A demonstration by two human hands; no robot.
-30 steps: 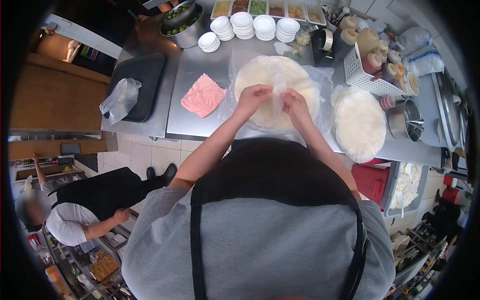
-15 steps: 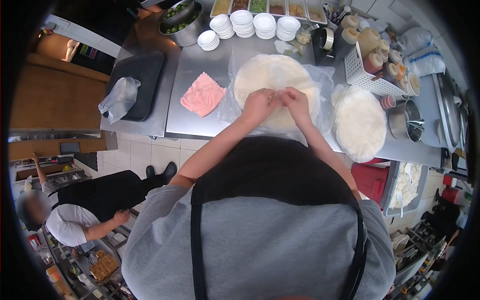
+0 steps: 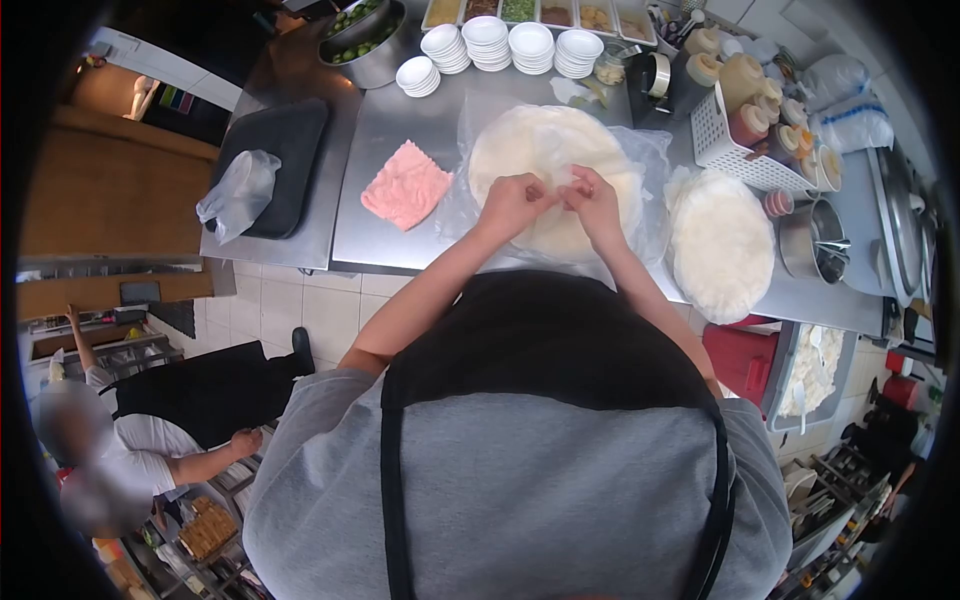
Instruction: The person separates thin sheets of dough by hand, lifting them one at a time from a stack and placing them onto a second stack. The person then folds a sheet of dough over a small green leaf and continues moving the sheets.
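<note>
Wrapper stack (image 3: 545, 140): left hand (image 3: 515, 203), right hand (image 3: 597, 205) pinch top sheet (image 3: 572, 177); separated pile (image 3: 720, 245) beside; probably midway.

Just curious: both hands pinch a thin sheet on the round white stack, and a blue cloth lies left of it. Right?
Not quite: in the head view the cloth is pink, not blue. The left hand and right hand do pinch a thin sheet on the round stack beside it.

Steel counter (image 3: 400, 125): pink cloth (image 3: 405, 185) beside the left hand (image 3: 515, 202), plastic sheet (image 3: 452, 212) beneath both, white round stack (image 3: 720, 245) past the right hand (image 3: 597, 208), bowls (image 3: 530, 45) beyond.
</note>
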